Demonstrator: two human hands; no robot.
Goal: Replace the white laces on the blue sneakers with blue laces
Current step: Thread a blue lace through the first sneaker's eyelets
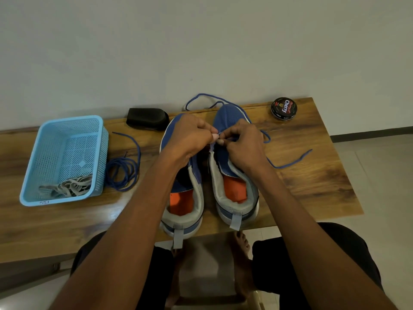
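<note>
- Two blue sneakers sit side by side on the wooden tabletop (312, 186), heels toward the person: the left sneaker (185, 198) is partly under the forearm, and the right sneaker (232, 171) is being laced.
- A light blue basket (67, 157) stands well to the left, with the removed white laces (69, 186) heaped in its near corner.
- A spare blue lace (123, 173) lies coiled just beside the basket.
- The left hand (190, 139) and right hand (243, 144) meet over the right sneaker's eyelets, each grip pinched narrow on the working blue lace (290, 161), whose loose ends trail past the toe and to the right.
- Judged by its look, the lace is light, limp and thin; it is best held at the stiff tip for threading.
</note>
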